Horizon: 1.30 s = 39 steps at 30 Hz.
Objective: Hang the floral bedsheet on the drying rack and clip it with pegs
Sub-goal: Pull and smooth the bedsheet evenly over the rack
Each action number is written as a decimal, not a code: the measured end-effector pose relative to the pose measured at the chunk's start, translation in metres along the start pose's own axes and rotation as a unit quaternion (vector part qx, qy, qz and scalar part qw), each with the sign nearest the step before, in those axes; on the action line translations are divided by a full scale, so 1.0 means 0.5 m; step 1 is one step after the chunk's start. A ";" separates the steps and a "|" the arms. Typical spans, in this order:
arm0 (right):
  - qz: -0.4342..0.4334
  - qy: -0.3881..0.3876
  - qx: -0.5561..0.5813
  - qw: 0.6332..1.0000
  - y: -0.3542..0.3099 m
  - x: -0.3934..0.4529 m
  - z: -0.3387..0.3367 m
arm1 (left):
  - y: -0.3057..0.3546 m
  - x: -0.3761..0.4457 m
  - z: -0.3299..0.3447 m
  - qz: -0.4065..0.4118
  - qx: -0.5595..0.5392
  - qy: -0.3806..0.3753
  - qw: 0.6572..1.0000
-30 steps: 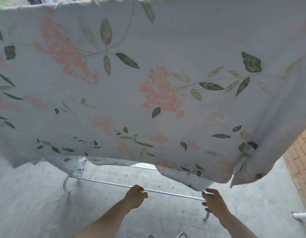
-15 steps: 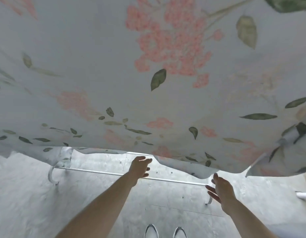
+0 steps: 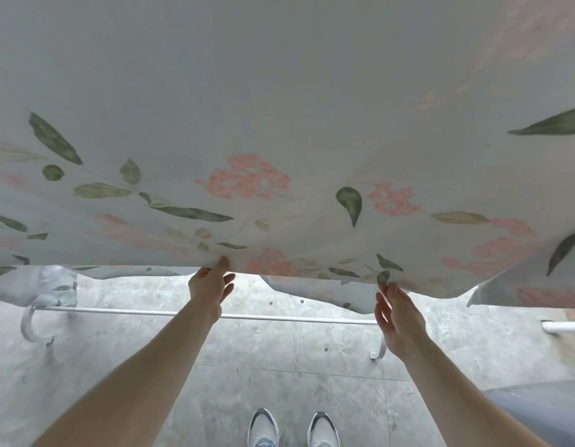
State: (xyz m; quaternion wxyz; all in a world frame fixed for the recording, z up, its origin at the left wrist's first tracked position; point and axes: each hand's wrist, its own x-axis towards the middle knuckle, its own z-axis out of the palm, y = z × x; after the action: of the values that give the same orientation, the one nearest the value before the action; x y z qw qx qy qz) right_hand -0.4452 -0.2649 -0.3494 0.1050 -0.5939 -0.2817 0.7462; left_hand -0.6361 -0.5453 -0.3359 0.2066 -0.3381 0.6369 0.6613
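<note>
A floral bedsheet — pale fabric printed with pink blossoms and green leaves — is hanging across the whole upper part of the view, its wavy lower edge running from nine o'clock to three o'clock. Two bare arms are reaching up from the bottom. The left hand, just left of centre, is touching the sheet's lower edge with its fingertips, the fingers straight and slightly spread; whether it is pinching the cloth cannot be told. The right hand, toward four o'clock from centre, is lifting with relaxed, loosely spread fingers, their tips at the hem. Below the sheet, a white rail of the drying rack is running horizontally behind both wrists, curved feet at each end. A pair of pale sneakers is standing on the grey concrete floor at six o'clock.
</note>
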 end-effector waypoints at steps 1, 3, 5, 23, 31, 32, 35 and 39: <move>-0.010 0.019 -0.009 1.000 0.005 0.005 -0.004 | -0.011 0.003 0.002 0.006 0.010 0.012 1.000; -0.029 0.059 -0.035 0.997 0.015 0.008 -0.014 | -0.036 0.009 0.004 0.016 0.025 0.030 0.999; -0.041 0.086 -0.057 0.994 0.021 0.011 -0.020 | -0.050 0.016 0.005 0.023 0.033 0.043 0.998; -0.024 0.159 -0.148 0.976 0.173 0.222 -0.057 | -0.208 0.164 0.013 0.007 0.095 0.103 0.990; -0.004 0.149 -0.138 0.979 0.228 0.251 -0.050 | -0.229 0.226 -0.007 -0.016 0.093 0.087 0.992; 0.001 0.148 -0.142 0.979 0.228 0.249 -0.054 | -0.236 0.224 -0.010 -0.025 0.088 0.079 0.993; 0.027 0.129 -0.167 0.977 0.223 0.221 -0.053 | -0.245 0.204 -0.029 -0.053 0.074 0.068 0.994; 0.040 0.092 -0.229 0.968 0.209 0.141 -0.029 | -0.237 0.130 -0.074 -0.097 0.115 0.040 0.988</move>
State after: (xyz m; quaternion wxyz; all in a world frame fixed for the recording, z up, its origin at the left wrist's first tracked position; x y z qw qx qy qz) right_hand -0.4320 -0.3118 -0.4667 -0.0386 -0.6790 -0.4100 0.6077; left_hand -0.5907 -0.5795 -0.4639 0.2815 -0.3987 0.6808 0.5462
